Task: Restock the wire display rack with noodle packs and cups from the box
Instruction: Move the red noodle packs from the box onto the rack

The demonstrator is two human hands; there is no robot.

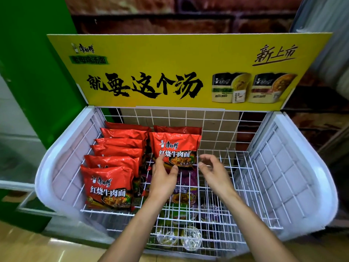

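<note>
The wire display rack [236, 167] stands under a yellow sign [170, 59] with white side panels [302, 176] at left and right. On its upper shelf, a row of red noodle packs [117, 148] runs from near to far along the left. They overlap, so only the nearest pack [107, 186] shows its full face and the others show just their top edges. Just right of that row stands another red pack [176, 148], upright and facing the camera, with one more [177, 129] behind it almost wholly hidden. The left hand [163, 178] touches the lower left corner of this front pack and covers it, fingers fairly straight against its face, thumb spread below the bottom edge, not wrapped round it. The right hand [213, 171] hovers just right of the same pack, apart from it, fingers loosely curved and holding nothing. The two hands are close but not touching. Below the wire shelf, seen through the grid, lie a purple pack [186, 188], partly hidden by the left hand, and some cups [190, 237] with blurred lids, their print unreadable. The rack's right part is bare wire.
</note>
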